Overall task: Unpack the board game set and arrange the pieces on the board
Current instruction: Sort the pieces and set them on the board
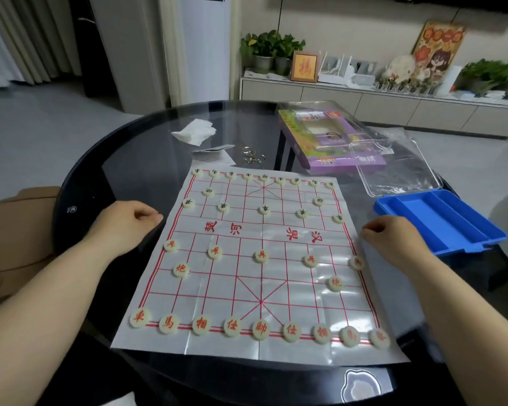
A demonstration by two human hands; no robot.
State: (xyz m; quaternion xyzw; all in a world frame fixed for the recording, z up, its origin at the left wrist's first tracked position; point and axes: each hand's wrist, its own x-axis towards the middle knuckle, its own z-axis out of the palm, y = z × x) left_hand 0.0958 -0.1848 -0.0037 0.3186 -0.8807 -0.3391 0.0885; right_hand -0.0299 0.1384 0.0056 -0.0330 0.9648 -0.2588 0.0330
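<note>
The left hand (126, 221) lies knuckles-up on the round glass table (129, 159), fingers curled under, their tips at the left edge of the xiangqi board sheet (232, 291); the right hand (393, 238) lies likewise at the sheet's right edge; whether either pinches the sheet I cannot tell. Between the hands the sheet lies flat; red-lettered pieces (260, 329) stand on the half nearer the wrists, dark-lettered pieces (264, 177) on the half beyond the knuckles. Just outside the right hand sits a blue tray (440, 221); beyond it, a clear lid (399, 171) and a purple box (335, 142).
</note>
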